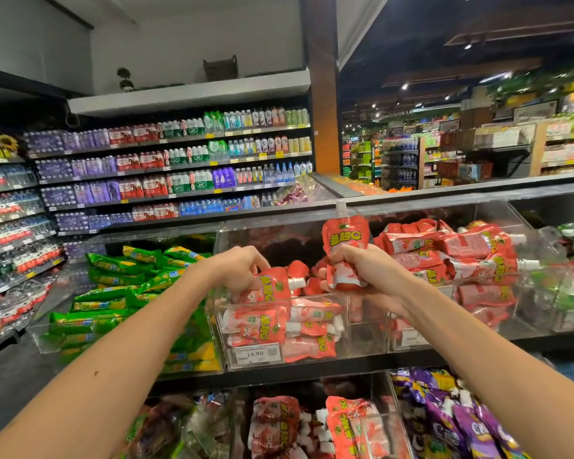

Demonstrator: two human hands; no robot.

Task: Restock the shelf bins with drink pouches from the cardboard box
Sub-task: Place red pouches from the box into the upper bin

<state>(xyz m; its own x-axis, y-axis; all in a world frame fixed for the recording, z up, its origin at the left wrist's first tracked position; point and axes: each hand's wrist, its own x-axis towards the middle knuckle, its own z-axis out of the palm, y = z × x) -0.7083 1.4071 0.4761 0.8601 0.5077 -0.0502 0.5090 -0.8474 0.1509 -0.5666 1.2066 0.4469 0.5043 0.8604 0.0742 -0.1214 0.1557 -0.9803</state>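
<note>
My right hand (368,273) was clamped around the lower half of a red pouch (345,240), held upright with its cap at 12 o'clock, above the clear bin (365,339). My left hand (237,266), fingers curled downward, pinched a second red pouch (274,288) lying on the pile in that bin, cap toward 3 o'clock. Green packets (113,293) filled the neighbouring bin at 9 o'clock; purple pouches (451,415) lay on the lower shelf at 5 o'clock.
</note>
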